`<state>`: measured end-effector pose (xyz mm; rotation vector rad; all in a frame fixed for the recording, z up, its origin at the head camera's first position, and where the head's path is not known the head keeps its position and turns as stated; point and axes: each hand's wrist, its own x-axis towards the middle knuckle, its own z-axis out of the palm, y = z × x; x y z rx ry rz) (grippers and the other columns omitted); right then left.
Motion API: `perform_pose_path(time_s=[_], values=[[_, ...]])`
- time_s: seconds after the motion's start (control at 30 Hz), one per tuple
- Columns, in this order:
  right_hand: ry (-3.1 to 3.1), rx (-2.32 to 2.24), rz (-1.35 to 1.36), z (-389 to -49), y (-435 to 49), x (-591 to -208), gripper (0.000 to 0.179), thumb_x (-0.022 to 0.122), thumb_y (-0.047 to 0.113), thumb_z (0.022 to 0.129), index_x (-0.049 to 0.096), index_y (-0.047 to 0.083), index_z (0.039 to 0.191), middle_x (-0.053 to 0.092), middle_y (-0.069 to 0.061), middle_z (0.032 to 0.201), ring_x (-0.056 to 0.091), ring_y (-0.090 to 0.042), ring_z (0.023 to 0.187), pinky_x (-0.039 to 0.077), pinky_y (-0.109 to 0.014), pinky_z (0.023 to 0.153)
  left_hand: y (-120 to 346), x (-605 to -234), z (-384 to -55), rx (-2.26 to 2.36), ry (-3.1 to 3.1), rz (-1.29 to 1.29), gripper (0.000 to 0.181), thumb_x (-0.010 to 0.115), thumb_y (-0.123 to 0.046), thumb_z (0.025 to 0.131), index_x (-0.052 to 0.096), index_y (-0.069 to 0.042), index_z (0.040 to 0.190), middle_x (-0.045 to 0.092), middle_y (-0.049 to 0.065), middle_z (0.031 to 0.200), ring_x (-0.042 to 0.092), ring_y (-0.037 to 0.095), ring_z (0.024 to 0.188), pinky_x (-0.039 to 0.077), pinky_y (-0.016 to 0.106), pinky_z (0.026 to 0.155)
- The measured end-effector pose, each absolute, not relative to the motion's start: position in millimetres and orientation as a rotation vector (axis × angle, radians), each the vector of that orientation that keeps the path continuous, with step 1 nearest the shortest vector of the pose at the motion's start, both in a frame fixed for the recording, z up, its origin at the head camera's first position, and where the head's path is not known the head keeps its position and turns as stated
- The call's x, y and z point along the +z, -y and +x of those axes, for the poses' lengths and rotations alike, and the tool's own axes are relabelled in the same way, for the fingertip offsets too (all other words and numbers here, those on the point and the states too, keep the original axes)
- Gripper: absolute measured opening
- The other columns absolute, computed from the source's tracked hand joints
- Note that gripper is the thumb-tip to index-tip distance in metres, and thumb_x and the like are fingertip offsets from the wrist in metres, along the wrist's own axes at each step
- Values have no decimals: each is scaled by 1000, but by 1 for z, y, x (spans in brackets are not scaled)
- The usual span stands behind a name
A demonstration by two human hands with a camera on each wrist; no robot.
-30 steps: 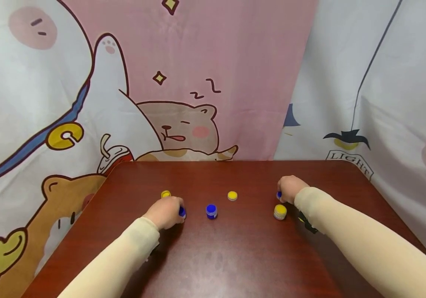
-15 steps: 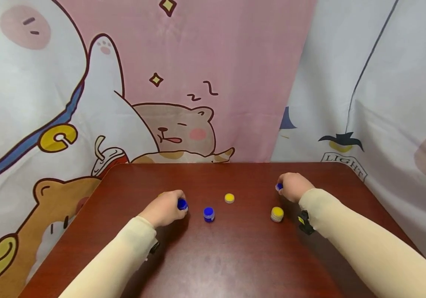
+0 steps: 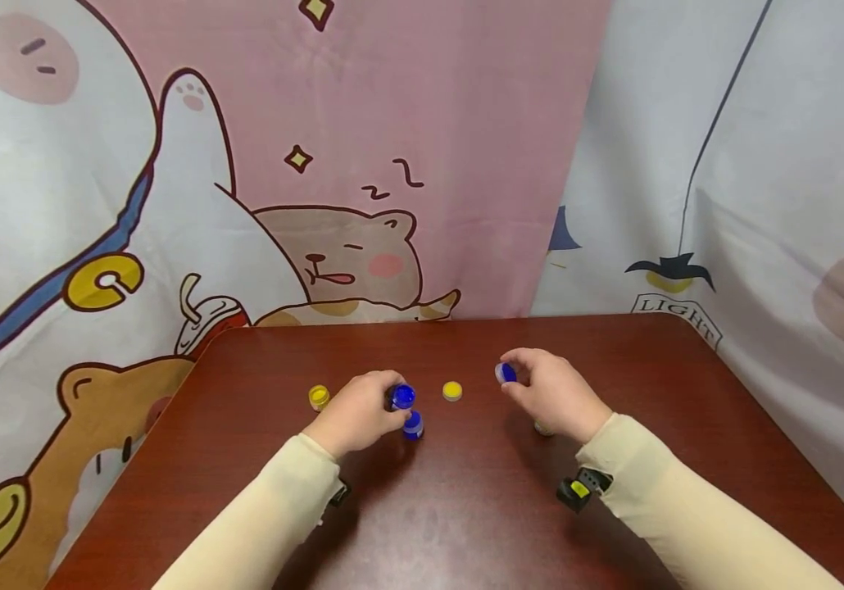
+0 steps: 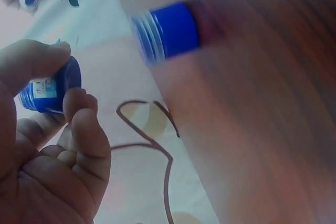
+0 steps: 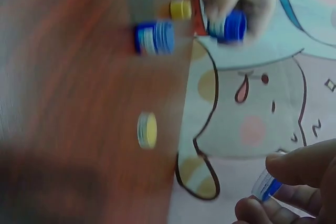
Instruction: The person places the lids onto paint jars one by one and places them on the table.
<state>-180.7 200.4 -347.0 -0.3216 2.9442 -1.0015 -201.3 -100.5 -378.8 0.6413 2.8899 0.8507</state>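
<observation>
My left hand holds a small blue jar between thumb and fingers, raised above the table. Its pale label and ribbed neck show in the left wrist view. A second blue jar stands on the table, overlapped by the held one in the head view; the left wrist view shows the two apart. Thumb and fingertips of my right hand pinch a shallow round lid with a clear rim and blue face, tilted and raised. Between the hands lies a yellow lid with a pale rim.
A yellow jar stands left of my left hand. Another jar is mostly hidden behind my right hand. The brown table ends at a cartoon-printed curtain behind it.
My left hand has moved right and lifted the blue jar, up to the standing blue jar. The right hand has swung left with the blue lid, now covering most of the right-hand yellow jar.
</observation>
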Motion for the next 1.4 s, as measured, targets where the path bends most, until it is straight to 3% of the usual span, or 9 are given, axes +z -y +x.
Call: perform_pose_path(time_s=[0.2, 0.37, 0.63, 1.4], values=[[-2892, -1140, -397, -169, -178, -365, 35, 75, 11, 96, 67, 5, 130, 72, -8, 108, 68, -19, 92, 61, -38, 83, 83, -384, -197, 829, -2881, 723, 32, 82, -26, 92, 70, -15, 119, 71, 1, 107, 66, 16, 94, 60, 40, 92], [-2828, -1259, -416, -164, -167, -375, 36, 74, 10, 97, 67, 5, 132, 73, -6, 109, 68, -15, 90, 60, -32, 78, 71, -389, -195, 809, -2887, 751, 33, 81, -29, 93, 71, -14, 121, 70, 1, 108, 65, 15, 92, 60, 39, 92], [-2771, -1336, -491, -160, -157, -381, 39, 75, 6, 95, 67, 3, 133, 73, -9, 114, 67, -13, 88, 57, -23, 71, 59, -393, -190, 781, -2912, 801, 36, 80, -30, 92, 72, -13, 123, 66, -1, 100, 61, 12, 83, 58, 28, 78], [-2803, -1282, -510, -161, -151, -393, 37, 78, 9, 94, 70, 8, 130, 73, -3, 106, 66, -11, 88, 55, -23, 72, 53, -398, -188, 733, -2916, 870, 33, 81, -30, 92, 73, -11, 117, 59, -4, 90, 54, 10, 74, 49, 20, 63]])
